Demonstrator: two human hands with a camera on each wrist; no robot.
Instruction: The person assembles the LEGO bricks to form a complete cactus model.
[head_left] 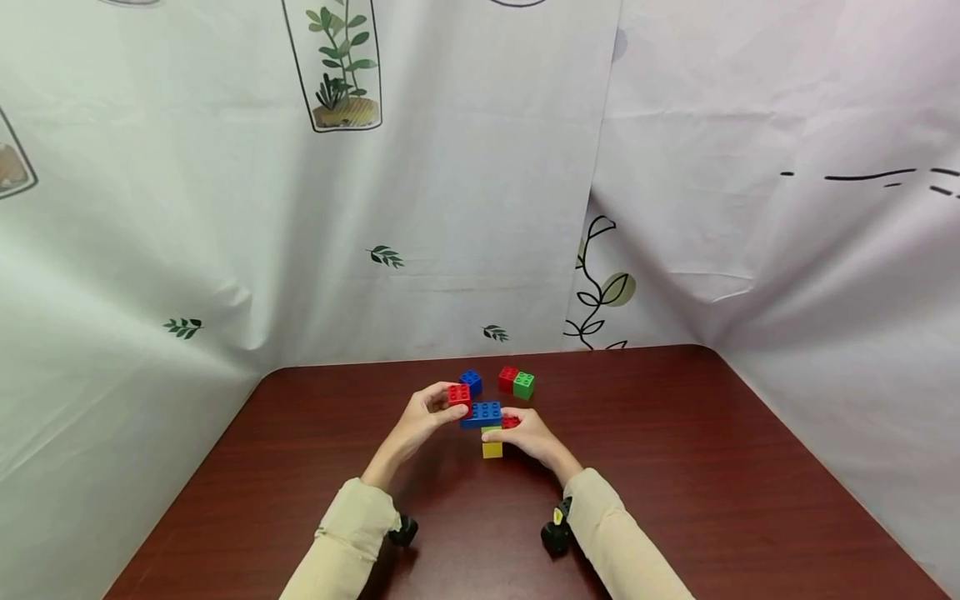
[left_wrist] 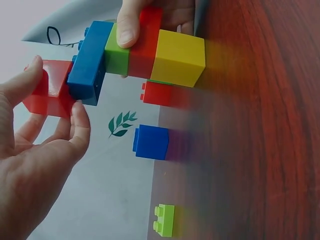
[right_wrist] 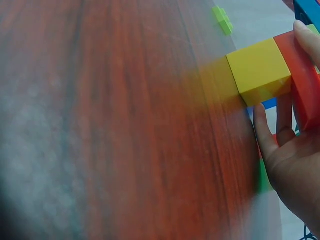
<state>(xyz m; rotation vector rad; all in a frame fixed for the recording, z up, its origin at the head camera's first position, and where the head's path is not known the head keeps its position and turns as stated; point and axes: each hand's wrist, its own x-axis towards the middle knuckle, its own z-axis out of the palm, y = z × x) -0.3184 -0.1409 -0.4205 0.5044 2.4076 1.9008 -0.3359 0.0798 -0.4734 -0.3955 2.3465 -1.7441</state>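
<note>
Above the table, a stack of toy building bricks is held between both hands. From the bottom it shows a yellow brick (head_left: 492, 449), a long red brick (left_wrist: 145, 45), a light green brick (left_wrist: 116, 56) and a long blue brick (head_left: 487, 412). My right hand (head_left: 531, 433) grips the stack around its red and green layers, thumb on the near side. With thumb and fingers, my left hand (head_left: 423, 423) pinches a smaller red brick (head_left: 459, 394) at the left end of the blue brick's studded top. Whether it is pressed fully down I cannot tell.
Behind the hands on the table (head_left: 675, 467) lie a loose blue brick (head_left: 471, 380) and a red brick (head_left: 507, 377) touching a green brick (head_left: 523, 384). The left wrist view also has a lime green brick (left_wrist: 165, 220). A printed white cloth (head_left: 480, 183) hangs behind the table.
</note>
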